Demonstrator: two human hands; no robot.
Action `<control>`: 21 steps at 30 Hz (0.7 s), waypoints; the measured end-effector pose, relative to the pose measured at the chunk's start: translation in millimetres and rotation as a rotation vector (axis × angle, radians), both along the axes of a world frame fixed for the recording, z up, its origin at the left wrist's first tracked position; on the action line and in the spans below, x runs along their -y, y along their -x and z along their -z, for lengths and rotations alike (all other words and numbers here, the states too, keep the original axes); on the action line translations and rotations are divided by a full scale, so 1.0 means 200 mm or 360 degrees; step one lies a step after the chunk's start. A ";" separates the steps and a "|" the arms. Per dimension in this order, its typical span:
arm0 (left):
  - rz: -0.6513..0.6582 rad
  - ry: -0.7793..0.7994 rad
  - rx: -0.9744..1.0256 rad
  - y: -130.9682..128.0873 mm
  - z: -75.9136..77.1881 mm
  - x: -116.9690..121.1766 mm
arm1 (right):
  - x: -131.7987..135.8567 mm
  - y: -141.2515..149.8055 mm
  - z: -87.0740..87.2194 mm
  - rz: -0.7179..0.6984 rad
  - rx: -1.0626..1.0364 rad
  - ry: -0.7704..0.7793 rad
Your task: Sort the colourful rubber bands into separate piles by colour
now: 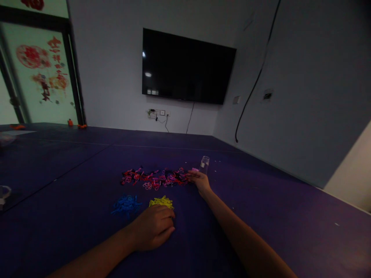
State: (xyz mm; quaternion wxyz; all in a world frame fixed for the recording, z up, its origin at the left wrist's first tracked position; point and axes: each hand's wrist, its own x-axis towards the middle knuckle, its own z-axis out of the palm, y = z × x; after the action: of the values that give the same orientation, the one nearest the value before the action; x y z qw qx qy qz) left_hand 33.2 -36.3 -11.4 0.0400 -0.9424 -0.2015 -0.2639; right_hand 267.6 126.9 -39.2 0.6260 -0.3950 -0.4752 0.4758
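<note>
A long heap of small red, pink and black pieces lies on the dark purple table. My right hand reaches to its right end, fingers pinched together on a small pink piece. Nearer to me sit a small blue pile and a small yellow pile. My left hand rests on the table just below the yellow pile, fingers curled under; nothing shows in it.
A small clear bottle stands just behind my right hand. A black screen hangs on the far wall above a socket with cables. Orange items lie at the table's far left by a decorated glass door.
</note>
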 end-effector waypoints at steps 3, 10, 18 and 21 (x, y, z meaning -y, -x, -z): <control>0.0006 0.0006 0.0002 0.00 0.00 0.00 | -0.01 0.00 0.01 0.0013 0.0028 -0.0014; 0.0000 0.0034 -0.0004 0.00 0.00 0.00 | -0.01 0.00 0.01 0.0056 0.0071 0.0004; -0.0014 0.0037 -0.0002 0.00 -0.01 0.01 | 0.02 0.02 -0.01 0.0010 0.0012 0.0023; -0.0006 0.0026 -0.0015 0.00 -0.01 0.01 | 0.02 0.02 -0.01 -0.0016 -0.0005 0.0021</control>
State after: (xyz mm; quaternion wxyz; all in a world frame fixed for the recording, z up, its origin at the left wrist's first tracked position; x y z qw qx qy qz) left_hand 33.8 -38.2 -9.3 0.0338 -0.9436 -0.2052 -0.2578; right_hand 263.5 122.5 -37.2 0.6218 -0.3958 -0.4730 0.4826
